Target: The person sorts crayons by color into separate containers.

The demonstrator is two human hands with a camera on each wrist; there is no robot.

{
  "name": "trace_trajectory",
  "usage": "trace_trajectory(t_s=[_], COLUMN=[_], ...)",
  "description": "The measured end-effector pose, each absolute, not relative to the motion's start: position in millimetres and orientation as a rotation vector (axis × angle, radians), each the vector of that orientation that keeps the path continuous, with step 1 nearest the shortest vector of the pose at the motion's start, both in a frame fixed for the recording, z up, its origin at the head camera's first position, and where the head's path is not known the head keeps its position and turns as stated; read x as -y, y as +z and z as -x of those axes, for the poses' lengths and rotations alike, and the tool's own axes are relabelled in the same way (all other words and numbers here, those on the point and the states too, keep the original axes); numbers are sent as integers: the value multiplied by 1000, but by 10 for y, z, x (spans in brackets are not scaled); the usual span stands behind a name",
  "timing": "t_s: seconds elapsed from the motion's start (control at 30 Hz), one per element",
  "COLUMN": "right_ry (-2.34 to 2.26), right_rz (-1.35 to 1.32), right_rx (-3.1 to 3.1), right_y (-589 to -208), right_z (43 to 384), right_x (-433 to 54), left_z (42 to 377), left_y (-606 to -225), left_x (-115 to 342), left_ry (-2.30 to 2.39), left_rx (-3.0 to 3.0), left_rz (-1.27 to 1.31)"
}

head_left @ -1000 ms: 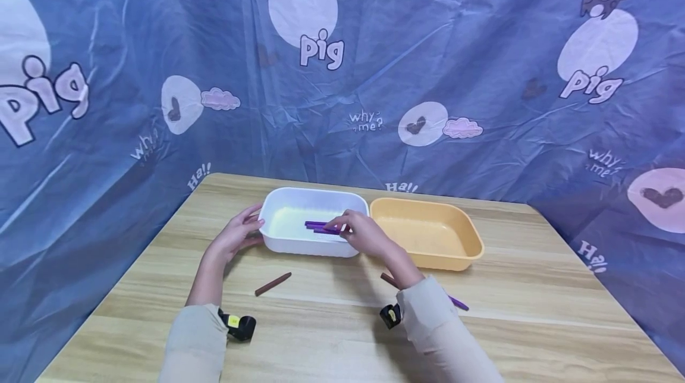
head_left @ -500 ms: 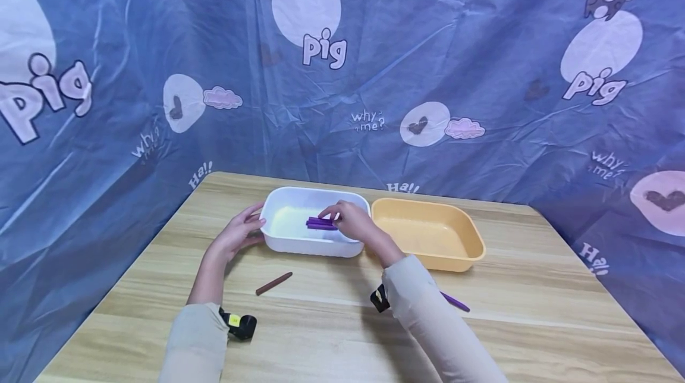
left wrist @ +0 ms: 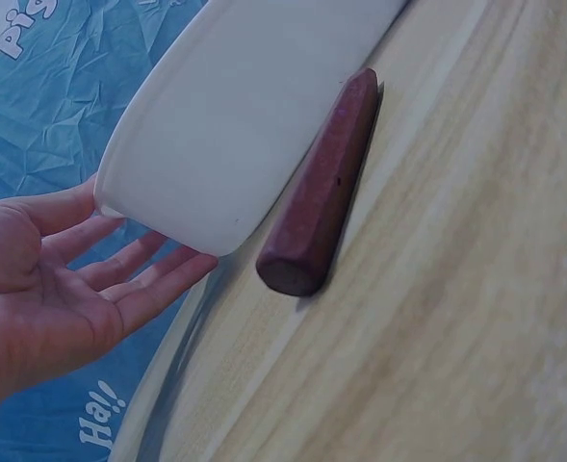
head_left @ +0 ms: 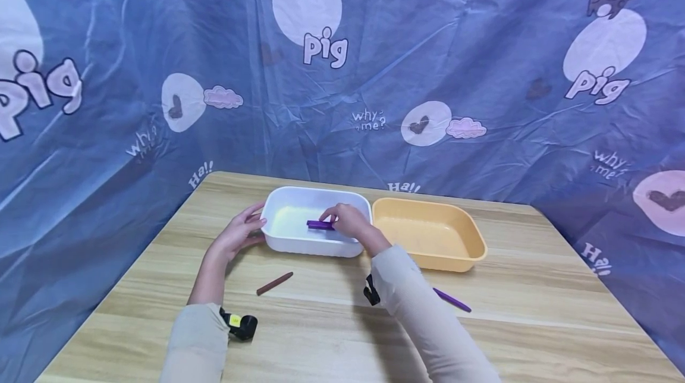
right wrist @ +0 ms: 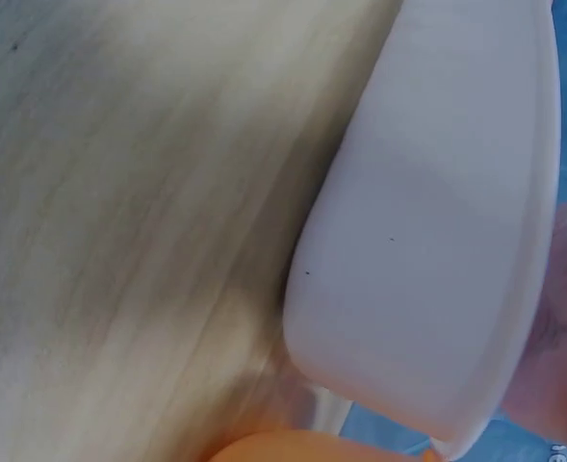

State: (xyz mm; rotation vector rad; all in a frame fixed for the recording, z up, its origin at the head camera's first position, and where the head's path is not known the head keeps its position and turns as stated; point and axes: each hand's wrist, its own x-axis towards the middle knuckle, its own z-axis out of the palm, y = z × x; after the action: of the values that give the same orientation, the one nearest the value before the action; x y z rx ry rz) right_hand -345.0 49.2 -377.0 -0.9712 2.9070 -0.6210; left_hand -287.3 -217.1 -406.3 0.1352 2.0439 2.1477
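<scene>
In the head view my left hand rests on the left end of the white bin. The left wrist view shows its fingers extended against the bin's outer wall, with the thumb at the rim. My right hand reaches over the near right side into the bin and pinches purple crayons lying on its floor. Its fingertips partly cover them, so how many it grips is unclear. In the right wrist view the bin's wall hides most of this hand. A brown crayon with a tapered tip lies before the bin.
A yellow bin stands against the white bin's right end. One purple crayon lies on the wooden table, close to the right forearm. Behind the table hangs a blue printed cloth.
Inside the white bin, my right hand has moved slightly up and left, and the purple crayons lie closer together. The right forearm shifted left and covers another brown crayon. The left hand stays put.
</scene>
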Motion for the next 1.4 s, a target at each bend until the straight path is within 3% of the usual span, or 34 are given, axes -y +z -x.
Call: trace_trajectory(t_s=[0.7, 1.03, 1.4], right_ry=[-465, -547, -647], right_rz=[922, 1057, 1105], right_rx=[-2968, -3021, -3086], right_y=[-3875, -3681, -3425], right_z=[3413, 3317, 2965], right_x=[-371, -533, -875], left_z=[2886, 2892, 2887], left_y=[-4098, -4104, -4094], left_x=[2184, 2182, 2183], left_ry=[2151, 2160, 2158], left_rx=[-2038, -2033, -2034], left_rz=[-143, -145, -136])
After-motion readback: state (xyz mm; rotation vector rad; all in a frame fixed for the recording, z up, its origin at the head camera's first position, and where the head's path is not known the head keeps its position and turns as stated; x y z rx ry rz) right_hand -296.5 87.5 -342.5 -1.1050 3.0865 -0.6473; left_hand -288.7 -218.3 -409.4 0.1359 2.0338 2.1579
